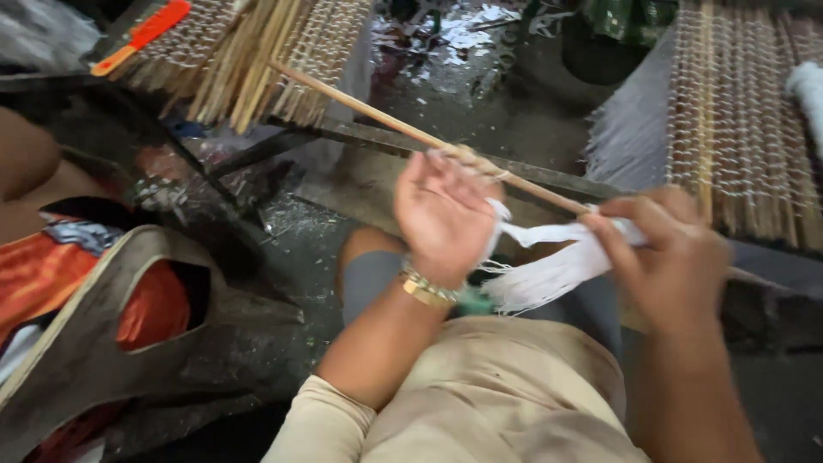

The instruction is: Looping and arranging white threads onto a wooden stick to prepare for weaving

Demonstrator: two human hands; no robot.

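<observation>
Dark, littered ground is stretching between two mats of thin bamboo sticks bound with white thread, one mat (249,51) lying at the upper left and the other mat (746,120) at the right. One orange-handled tool (141,36) is resting on the left mat. One long bamboo stick (369,111) is slanting across the middle. The left hand (441,214) is curling its fingers around this stick, a gold bracelet (424,287) sitting on its wrist. The right hand (673,257) is pinching one bundle of white threads (557,261) beside the stick, the bundle hanging between both hands.
</observation>
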